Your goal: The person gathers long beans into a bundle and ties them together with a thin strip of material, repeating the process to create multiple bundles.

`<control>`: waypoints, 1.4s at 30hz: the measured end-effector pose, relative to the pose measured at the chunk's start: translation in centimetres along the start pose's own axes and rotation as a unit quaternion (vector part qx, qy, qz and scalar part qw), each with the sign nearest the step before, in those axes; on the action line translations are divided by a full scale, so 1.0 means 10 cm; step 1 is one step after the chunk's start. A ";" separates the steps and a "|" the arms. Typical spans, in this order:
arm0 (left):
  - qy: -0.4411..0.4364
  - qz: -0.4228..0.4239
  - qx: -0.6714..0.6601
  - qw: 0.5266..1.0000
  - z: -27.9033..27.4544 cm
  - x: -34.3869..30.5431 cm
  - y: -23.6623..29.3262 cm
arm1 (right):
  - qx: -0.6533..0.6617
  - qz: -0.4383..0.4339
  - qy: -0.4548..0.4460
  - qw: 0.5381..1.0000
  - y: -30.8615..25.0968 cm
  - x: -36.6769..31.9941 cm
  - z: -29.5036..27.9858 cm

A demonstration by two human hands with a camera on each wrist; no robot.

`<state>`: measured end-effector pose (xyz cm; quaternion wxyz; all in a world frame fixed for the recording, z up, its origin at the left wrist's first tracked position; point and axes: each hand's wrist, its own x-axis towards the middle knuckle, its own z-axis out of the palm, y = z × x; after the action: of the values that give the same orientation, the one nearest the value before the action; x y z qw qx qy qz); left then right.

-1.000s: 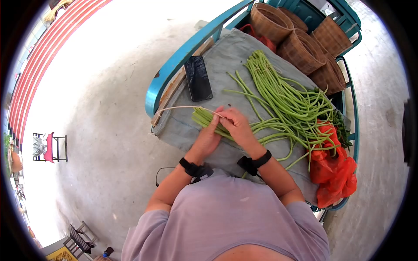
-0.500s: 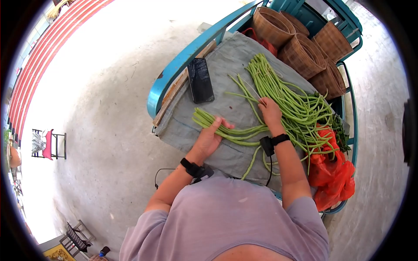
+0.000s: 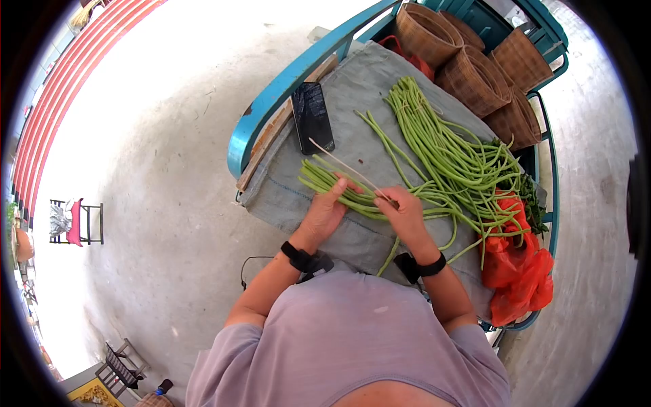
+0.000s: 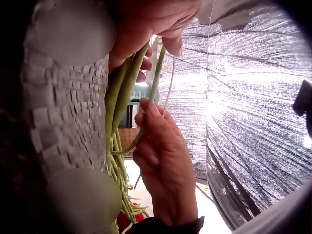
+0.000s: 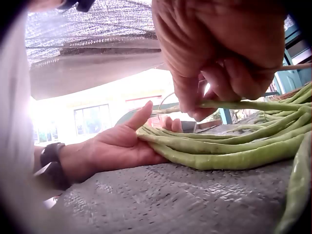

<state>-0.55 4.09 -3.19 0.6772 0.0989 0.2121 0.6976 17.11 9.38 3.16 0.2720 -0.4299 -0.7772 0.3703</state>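
Bundle of long beans [image 3: 320,180] lying near the left edge of the cloth-covered table [image 3: 359,88]. The left hand [image 3: 324,214] curls its fingers round the bundle. The right hand [image 3: 407,214], just beside it, pinches a thin pale strip [image 3: 342,163] slanting over the beans. A loose bean pile [image 3: 447,149] crowds the right side. A phone [image 3: 313,119] lies by the blue rail [image 3: 285,81], with bare cloth between phone and pile.

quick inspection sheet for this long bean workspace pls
Surface: grey woven cloth over a teal cart.
Job's things: bean bundle under both hands; pale strip slants across it.
Clutter: loose long beans, phone, baskets, orange bag.
Hands: left hand grips the bean bundle; right hand pinches the pale strip.
Cables: black cable by the left wrist strap.
Surroundings: concrete floor.
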 end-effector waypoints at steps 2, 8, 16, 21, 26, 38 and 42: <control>0.020 0.002 -0.002 1.000 0.01 0.00 0.00 | 0.003 0.009 -0.002 1.000 -0.03 -0.05 -0.03; -0.006 0.001 -0.010 1.000 -0.05 0.03 -0.03 | 0.009 0.038 -0.027 0.999 0.06 -0.15 -0.05; -0.015 -0.006 -0.019 1.000 0.04 0.01 0.03 | 0.001 -0.013 -0.076 0.997 0.07 -0.01 -0.15; -0.016 0.004 -0.032 0.999 0.03 0.03 0.01 | -0.027 -0.025 -0.081 0.996 0.00 -0.03 -0.05; -0.010 0.003 -0.027 1.000 0.00 0.02 0.01 | -0.054 -0.062 -0.059 0.995 -0.04 -0.06 0.08; -0.033 0.016 0.011 0.999 -0.04 0.05 -0.03 | 0.029 0.018 0.089 0.995 0.17 0.31 -0.04; -0.032 0.004 0.001 0.999 -0.02 0.04 -0.02 | -0.124 0.087 0.069 0.986 0.59 0.70 -0.23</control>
<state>-0.47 4.48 -3.55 0.6810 0.1226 0.1907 0.6963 18.18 18.40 0.43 0.2362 -0.5508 -0.7562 0.2626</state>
